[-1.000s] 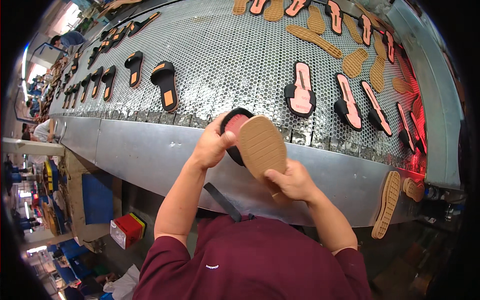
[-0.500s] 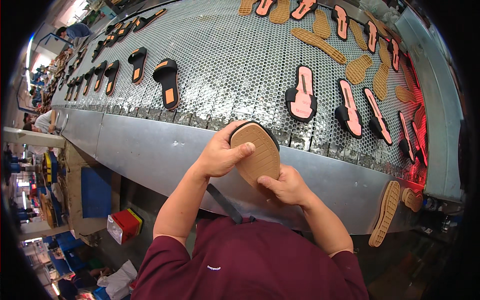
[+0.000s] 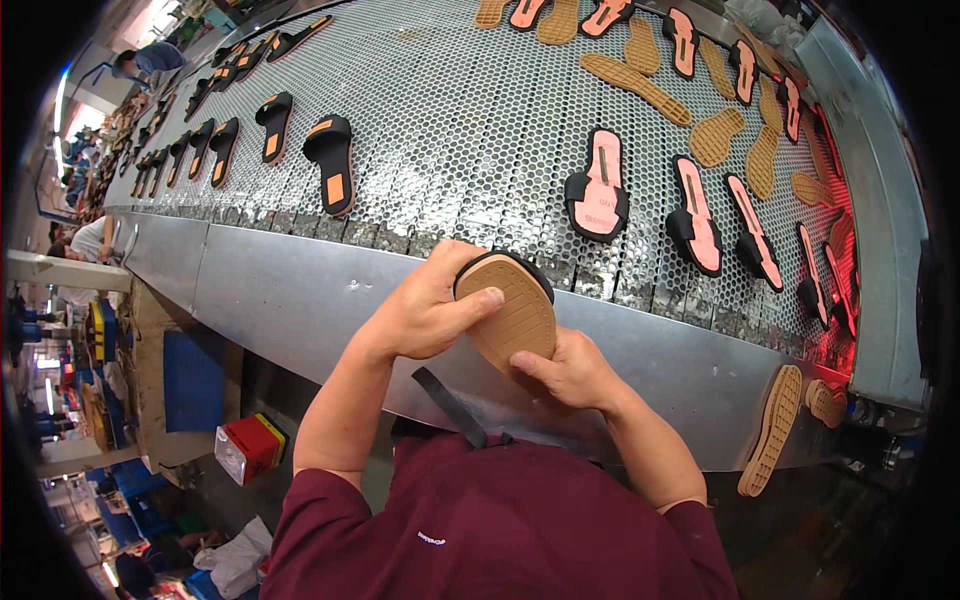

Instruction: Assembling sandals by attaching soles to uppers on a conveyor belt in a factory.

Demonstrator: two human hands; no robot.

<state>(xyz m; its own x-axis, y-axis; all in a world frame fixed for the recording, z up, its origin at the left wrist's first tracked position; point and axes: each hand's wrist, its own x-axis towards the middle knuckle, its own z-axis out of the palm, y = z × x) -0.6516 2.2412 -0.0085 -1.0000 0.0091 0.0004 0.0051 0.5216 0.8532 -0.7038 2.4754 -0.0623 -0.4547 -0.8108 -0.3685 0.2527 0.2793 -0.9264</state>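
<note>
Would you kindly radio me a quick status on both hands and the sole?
Left hand and right hand both gripping tan sole. Black piece edging its far end. Nothing seen in the way.

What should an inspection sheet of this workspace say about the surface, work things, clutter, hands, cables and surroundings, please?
Surface: silver belt with holes, bordered by smooth metal edge.
Work things: brown sole, underside showing, against a mostly hidden black shoe part.
Clutter: two loose soles at the metal edge's right end.
Hands: left hand grips the sole's upper end; right hand grips lower down, both thumbs on its underside.
Cables: nothing clearly seen.
Surroundings: red-and-yellow box lower left; red light right; people far left.
</note>
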